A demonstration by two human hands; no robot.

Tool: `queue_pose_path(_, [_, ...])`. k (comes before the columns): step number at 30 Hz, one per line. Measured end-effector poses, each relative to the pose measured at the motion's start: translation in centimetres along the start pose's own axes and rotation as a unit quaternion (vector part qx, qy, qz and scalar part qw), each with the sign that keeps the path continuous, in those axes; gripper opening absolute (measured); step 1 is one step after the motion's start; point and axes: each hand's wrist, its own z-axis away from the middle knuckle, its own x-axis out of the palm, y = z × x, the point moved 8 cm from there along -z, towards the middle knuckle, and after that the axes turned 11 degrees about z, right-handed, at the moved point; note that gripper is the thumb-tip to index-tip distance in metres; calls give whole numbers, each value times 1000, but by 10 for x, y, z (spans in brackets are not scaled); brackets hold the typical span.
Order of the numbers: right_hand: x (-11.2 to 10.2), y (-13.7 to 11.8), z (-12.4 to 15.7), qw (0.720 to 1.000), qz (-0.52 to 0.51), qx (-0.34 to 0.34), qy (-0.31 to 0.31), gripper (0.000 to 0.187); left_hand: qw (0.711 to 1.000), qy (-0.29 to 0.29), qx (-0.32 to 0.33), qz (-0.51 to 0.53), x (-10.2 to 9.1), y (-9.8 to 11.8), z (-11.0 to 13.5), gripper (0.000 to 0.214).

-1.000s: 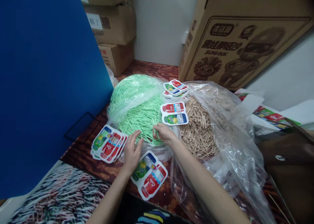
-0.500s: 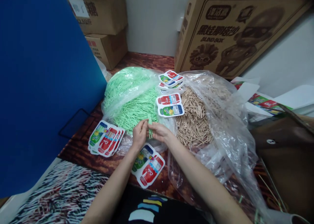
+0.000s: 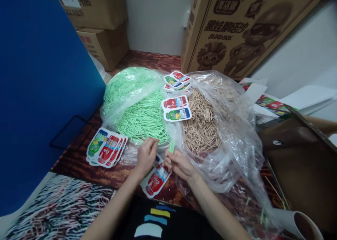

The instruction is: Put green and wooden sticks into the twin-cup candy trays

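My right hand [image 3: 180, 164] is closed on a small bundle of light green sticks [image 3: 171, 148], which stands nearly upright between thumb and fingers. To its left is my left hand [image 3: 146, 155], loosely curled and open, with nothing visible in it. Beneath and between both hands lies a bottle-shaped card [image 3: 156, 182] with a red cola print; its upper part is partly covered. Just beyond my left hand a heap of green sticks [image 3: 142, 119] spills from a clear bag. Brown sticks [image 3: 201, 127] fill another clear bag on the right.
Stacked bottle cards [image 3: 105, 148] lie at the left; more cards [image 3: 176, 108] rest between the bags. A blue panel [image 3: 44, 92] borders the left side. Cardboard boxes [image 3: 237, 33] stand behind. An open brown box [image 3: 297, 170] and a tube [image 3: 300, 222] are at the right.
My hands have moved apart and nearer to me. The green sticks, earlier between both hands, are now in my right hand alone. The view has shifted slightly.
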Motion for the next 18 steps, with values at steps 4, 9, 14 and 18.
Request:
queue_pose_path(4, [-49, 19, 25, 994, 43, -21, 99, 29, 981, -189, 46, -6, 51, 3, 31, 24])
queue_pose_path(9, [-90, -15, 39, 951, 238, -74, 184, 31, 977, -158, 54, -130, 51, -2, 36, 25])
queue_pose_path(14, [-54, -22, 34, 915, 355, -115, 151, 26, 994, -70, 66, -48, 39, 25, 36, 35])
queue_pose_path(18, [-33, -7, 27, 915, 331, -165, 159, 34, 984, -124, 126, -6, 57, 50, 39, 61])
